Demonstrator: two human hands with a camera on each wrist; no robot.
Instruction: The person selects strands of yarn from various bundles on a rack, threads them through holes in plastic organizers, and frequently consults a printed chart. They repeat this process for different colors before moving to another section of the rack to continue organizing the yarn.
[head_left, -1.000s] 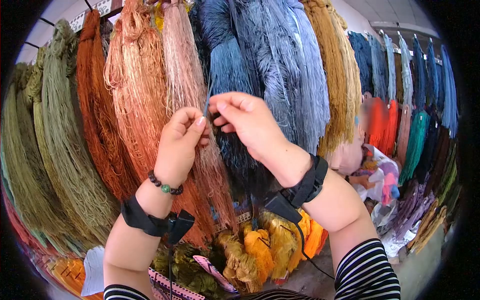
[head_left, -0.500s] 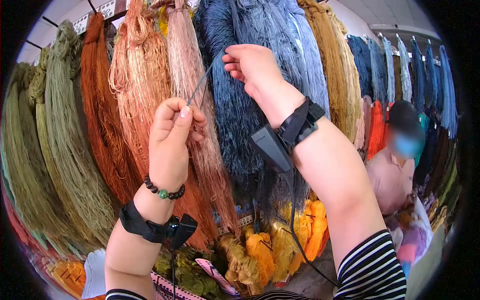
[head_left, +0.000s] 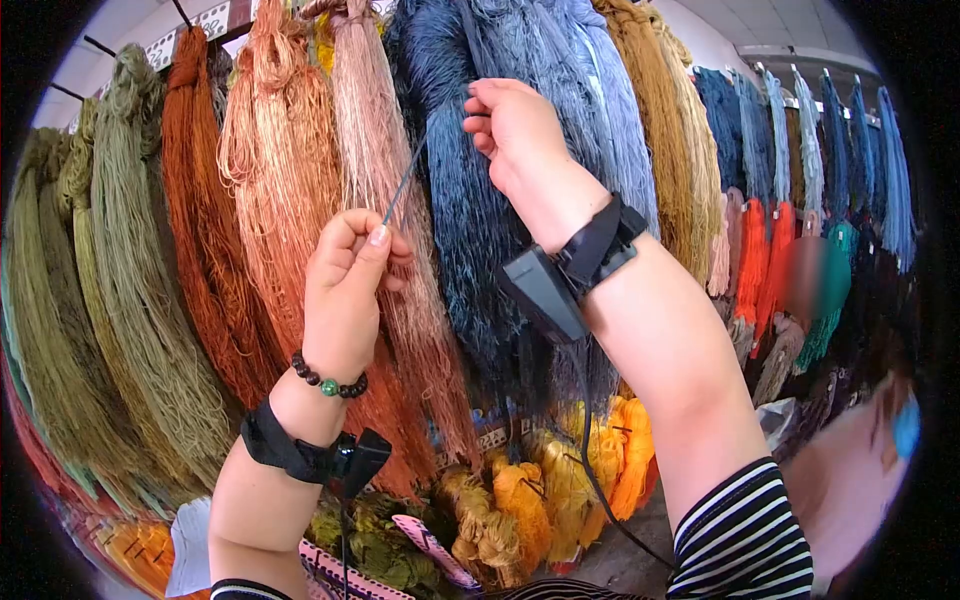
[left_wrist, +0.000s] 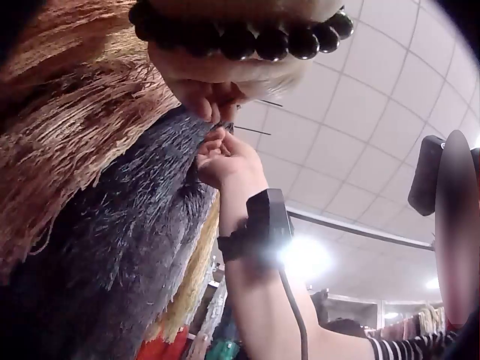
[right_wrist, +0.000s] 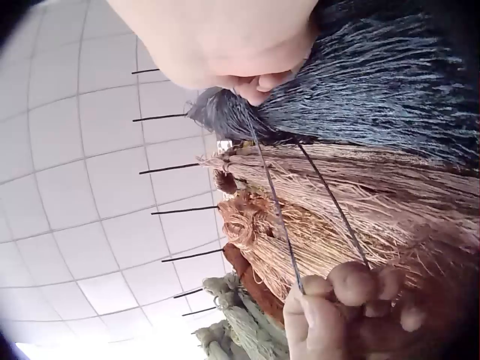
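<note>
A thin blue-grey strand [head_left: 403,190] runs up from my left hand [head_left: 345,285], which pinches it between thumb and curled forefinger in front of the pink yarn [head_left: 375,130]. Higher and to the right, my right hand [head_left: 520,130] is raised against the dark blue yarn [head_left: 465,220], fingertips curled in. In the right wrist view the strand [right_wrist: 274,202] stretches between the pinching fingers of the right hand [right_wrist: 225,45] and the left hand [right_wrist: 337,315]; a second dark strand [right_wrist: 330,195] slants beside it.
Green [head_left: 140,220], rust [head_left: 200,180] and orange [head_left: 280,150] hanks hang at left, brown ones [head_left: 660,150] at right. Yellow-orange bundles [head_left: 520,510] lie low in front. A blurred person in pink [head_left: 850,470] is at the lower right. Metal hooks [right_wrist: 176,170] stick out above.
My right hand has risen away from the left, drawing the strand out between them. The left hand has shifted slightly left. The person at the right has moved to the lower right edge.
</note>
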